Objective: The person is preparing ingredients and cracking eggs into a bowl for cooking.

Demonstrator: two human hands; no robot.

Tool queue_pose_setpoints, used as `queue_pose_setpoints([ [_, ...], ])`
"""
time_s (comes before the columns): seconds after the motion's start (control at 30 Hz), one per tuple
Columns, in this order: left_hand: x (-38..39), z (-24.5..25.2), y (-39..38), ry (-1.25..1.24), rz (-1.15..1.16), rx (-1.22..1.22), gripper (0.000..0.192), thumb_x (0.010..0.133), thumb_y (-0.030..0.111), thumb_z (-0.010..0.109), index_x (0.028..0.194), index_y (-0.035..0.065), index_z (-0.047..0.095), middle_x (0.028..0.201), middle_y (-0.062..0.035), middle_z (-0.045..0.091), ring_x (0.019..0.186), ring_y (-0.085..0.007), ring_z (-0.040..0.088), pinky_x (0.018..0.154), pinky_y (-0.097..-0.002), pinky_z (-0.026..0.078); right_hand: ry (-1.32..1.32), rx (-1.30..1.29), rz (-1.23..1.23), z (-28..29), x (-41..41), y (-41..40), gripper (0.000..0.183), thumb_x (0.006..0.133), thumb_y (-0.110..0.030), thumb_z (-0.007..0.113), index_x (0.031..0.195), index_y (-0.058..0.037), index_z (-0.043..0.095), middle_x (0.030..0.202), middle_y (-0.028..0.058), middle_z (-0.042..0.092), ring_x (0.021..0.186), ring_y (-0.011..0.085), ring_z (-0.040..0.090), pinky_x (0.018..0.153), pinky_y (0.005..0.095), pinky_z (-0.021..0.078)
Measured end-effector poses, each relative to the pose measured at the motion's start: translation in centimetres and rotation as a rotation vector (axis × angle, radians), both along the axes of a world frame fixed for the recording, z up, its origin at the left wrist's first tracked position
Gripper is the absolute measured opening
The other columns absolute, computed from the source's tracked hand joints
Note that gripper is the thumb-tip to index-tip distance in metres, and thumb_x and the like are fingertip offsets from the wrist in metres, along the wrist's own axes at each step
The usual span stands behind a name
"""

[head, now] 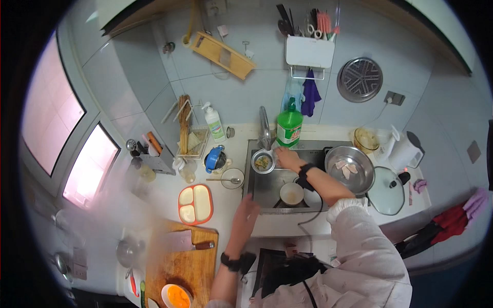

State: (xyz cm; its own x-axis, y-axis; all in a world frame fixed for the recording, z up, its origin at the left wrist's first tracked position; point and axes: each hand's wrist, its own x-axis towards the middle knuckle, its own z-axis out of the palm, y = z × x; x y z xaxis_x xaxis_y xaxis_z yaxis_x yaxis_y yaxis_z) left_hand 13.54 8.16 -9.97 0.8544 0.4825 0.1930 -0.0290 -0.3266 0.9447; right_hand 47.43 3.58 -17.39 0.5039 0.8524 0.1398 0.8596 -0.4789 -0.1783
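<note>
My right hand (285, 158) is closed at the rim of a small metal strainer (263, 161) holding greenish food scraps, beneath the faucet (265, 129) at the sink. Over the counter edge my left hand (246, 215) is raised, with nothing seen in it. Below my right forearm, a white bowl (291, 193) sits in the sink area. A large steel bowl (349, 170) with pale pieces stands to the right. Left of the sink are a glass bowl (232, 178) with a spoon across it and an orange-rimmed divided plate (195, 204).
A cleaver (181, 241) lies on the wooden cutting board (185, 269), near a bowl of orange food (177, 296). A green bottle (289, 127) stands behind the sink. A glass lid (386, 190) and electric kettle (406, 150) are at right. A blur covers part of the left side.
</note>
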Motion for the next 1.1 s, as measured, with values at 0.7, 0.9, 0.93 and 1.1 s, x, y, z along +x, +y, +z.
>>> queue_pose_setpoints([
  [0.7, 27.9, -5.8, 5.4, 0.081, 0.121, -0.189, 0.02, 0.093, 0.017, 0.053, 0.105, 0.0011, 0.053, 0.085, -0.0032, 0.059, 0.074, -0.0093, 0.05, 0.067, -0.0231, 0.041, -0.247, -0.185, 0.252, -9.6, 13.9, 11.6, 0.017, 0.073, -0.012, 0.056, 0.079, -0.0047, 0.07, 0.075, 0.0128, 0.067, 0.072, 0.0285, 0.066, 0.06, 0.039, 0.0527],
  [0.9, 27.9, -6.6, 5.6, -0.044, 0.077, -0.337, 0.019, 0.092, 0.016, 0.053, 0.105, 0.0023, 0.052, 0.08, 0.0021, 0.051, 0.074, -0.0069, 0.045, 0.068, -0.0218, 0.038, -0.182, -0.131, 0.24, -9.4, 12.7, 11.2, 0.011, 0.071, -0.012, 0.059, 0.072, -0.009, 0.069, 0.072, 0.0099, 0.066, 0.068, 0.0257, 0.066, 0.057, 0.0388, 0.0506],
  [0.93, 27.8, -6.6, 5.7, 0.004, 0.056, -0.337, 0.023, 0.092, 0.017, 0.053, 0.11, 0.0027, 0.05, 0.084, 0.0013, 0.051, 0.077, -0.007, 0.043, 0.069, -0.0215, 0.037, -0.178, -0.146, 0.191, -9.2, 12.6, 11.3, 0.01, 0.071, -0.012, 0.059, 0.072, -0.0093, 0.069, 0.071, 0.0093, 0.066, 0.068, 0.0255, 0.066, 0.057, 0.0393, 0.0504],
  [1.1, 26.9, -5.2, 5.9, -0.142, -0.085, -0.431, 0.036, 0.095, 0.034, 0.046, 0.112, 0.0026, 0.049, 0.102, -0.0071, 0.059, 0.095, -0.016, 0.056, 0.089, -0.0294, 0.041, -0.497, 0.121, 0.188, -6.4, 11.5, 9.7, 0.018, 0.071, -0.013, 0.06, 0.087, -0.0064, 0.068, 0.09, 0.0104, 0.065, 0.085, 0.022, 0.064, 0.067, 0.0364, 0.0493],
])
